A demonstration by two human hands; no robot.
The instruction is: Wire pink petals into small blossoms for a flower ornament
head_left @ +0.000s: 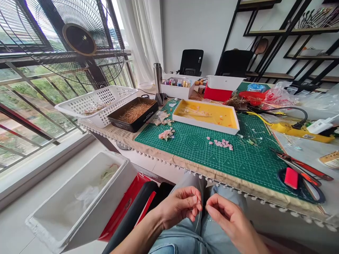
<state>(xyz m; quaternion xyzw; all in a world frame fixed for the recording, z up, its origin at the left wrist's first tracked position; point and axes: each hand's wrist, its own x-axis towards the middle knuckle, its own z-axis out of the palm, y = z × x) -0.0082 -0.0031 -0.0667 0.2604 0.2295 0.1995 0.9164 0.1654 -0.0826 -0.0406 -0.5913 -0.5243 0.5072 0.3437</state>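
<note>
Above my lap, my left hand (182, 205) is closed, with thumb and fingers pinching a thin wire-like strand (197, 218) that hangs down from the fingertips. Close beside it, my right hand (229, 215) has thumb and forefinger pressed together; anything between them is too small to make out. On the green cutting mat (190, 155) in front lie a cluster of pink flowers with leaves (166, 133) and several loose pale pink petals (222, 143). Behind the petals stands a shallow white tray with a yellow bottom (225, 116), holding small bits.
A black tray of brown strands (136, 111) and a white perforated basket (97, 102) stand at the left. Pliers (302, 165), a pink block (291, 177) and a yellow power strip (304, 131) lie at right. A foam box (79, 204) is on the floor; a large fan (79, 38) stands behind.
</note>
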